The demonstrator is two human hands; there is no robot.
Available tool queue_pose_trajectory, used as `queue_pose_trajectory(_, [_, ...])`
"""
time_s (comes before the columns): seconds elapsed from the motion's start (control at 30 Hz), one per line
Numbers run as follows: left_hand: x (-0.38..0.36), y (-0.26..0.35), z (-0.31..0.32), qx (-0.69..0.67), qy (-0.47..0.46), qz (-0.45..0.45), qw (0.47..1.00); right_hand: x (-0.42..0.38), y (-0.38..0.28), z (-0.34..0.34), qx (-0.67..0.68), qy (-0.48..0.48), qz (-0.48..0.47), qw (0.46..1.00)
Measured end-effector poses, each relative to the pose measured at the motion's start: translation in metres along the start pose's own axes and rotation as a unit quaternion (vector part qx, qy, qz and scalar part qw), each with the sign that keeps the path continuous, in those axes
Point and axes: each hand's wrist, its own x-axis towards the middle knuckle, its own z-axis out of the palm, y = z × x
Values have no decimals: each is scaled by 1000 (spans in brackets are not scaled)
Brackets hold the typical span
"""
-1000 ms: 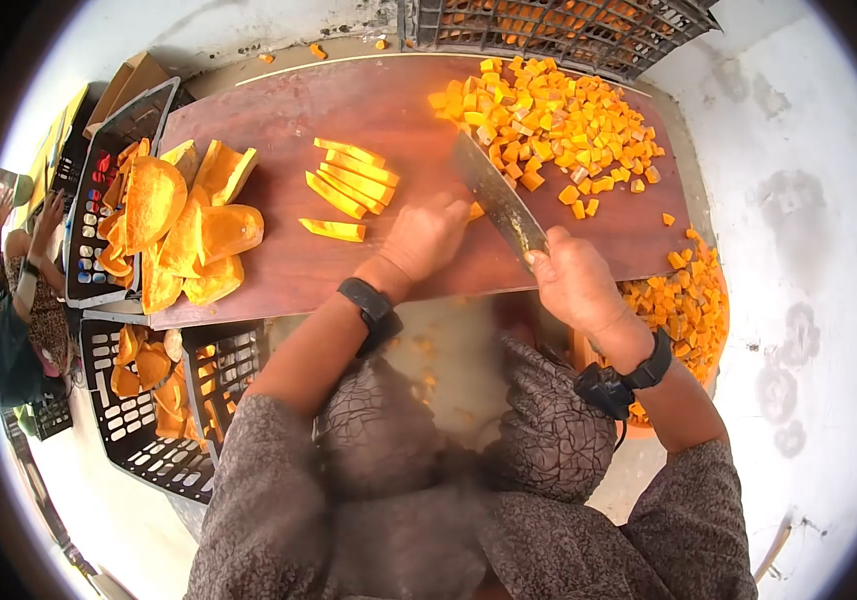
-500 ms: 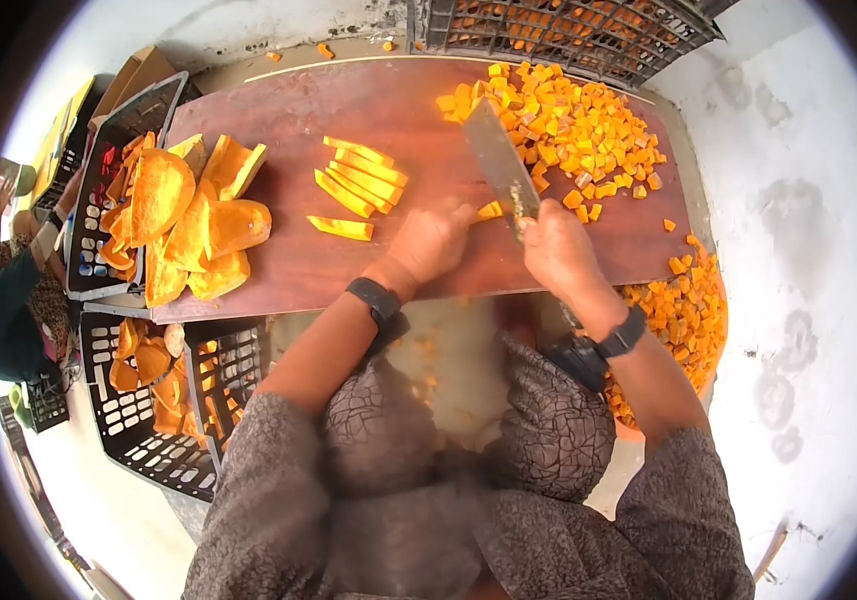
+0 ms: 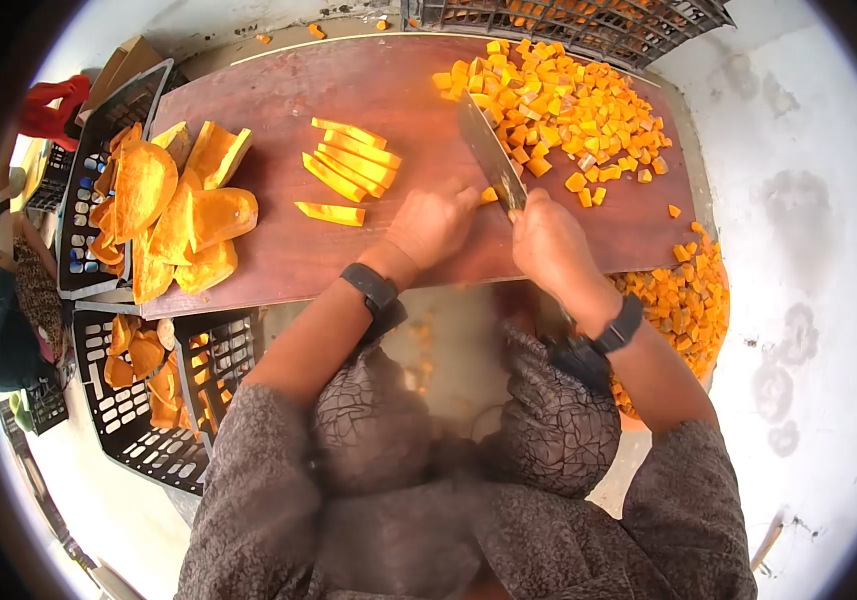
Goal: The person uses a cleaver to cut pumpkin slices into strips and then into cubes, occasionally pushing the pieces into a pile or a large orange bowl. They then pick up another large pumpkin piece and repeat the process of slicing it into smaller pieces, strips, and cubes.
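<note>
My right hand (image 3: 551, 245) is wrapped round the handle of a cleaver (image 3: 491, 150), whose broad blade points away from me over the red-brown board (image 3: 268, 215). Curled fingers of my left hand (image 3: 435, 222) hold a pumpkin strip (image 3: 488, 195); just its short end shows beside the blade, the rest hidden under the hand. Left of that hand lie several cut pumpkin strips (image 3: 358, 160), one apart from the others. Beyond the blade, at the back right, spreads a heap of pumpkin cubes (image 3: 588, 110).
Large peeled pumpkin pieces (image 3: 193, 215) lie at the board's left end, by a black crate (image 3: 78, 250). Below stands another crate (image 3: 133, 440) with pumpkin pieces. More cubes (image 3: 683, 310) fill a container below right. A crate (image 3: 588, 25) stands behind; a person (image 3: 13, 320) is far left.
The view has shifted slightly, and the board appears higher and further left. The cleaver blade has turned more edge-on beside the strip's end. Something red has come into view at upper left.
</note>
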Motion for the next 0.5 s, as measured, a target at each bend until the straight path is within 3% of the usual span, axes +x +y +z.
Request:
queue_pose_trajectory(0.07, [2,0,0,5,4,5,1000,16,1,3,-9,19,0,1000])
queue_pose_trajectory(0.13, [2,1,1,-10,114,57,992,27,-2,2,6,52,12,999])
queue_pose_trajectory(0.23, [3,-1,2,-25,133,64,989,20,-5,-8,8,55,17,998])
queue_pose_trajectory(0.27, [1,-3,3,-25,134,58,989,15,-6,-12,8,50,14,999])
queue_pose_trajectory(0.33, [0,-1,2,-7,36,10,999,-2,-7,-23,43,25,-9,999])
queue_pose_trajectory(0.5, [1,-3,1,-36,71,35,996,-22,-11,-24,12,-52,2,999])
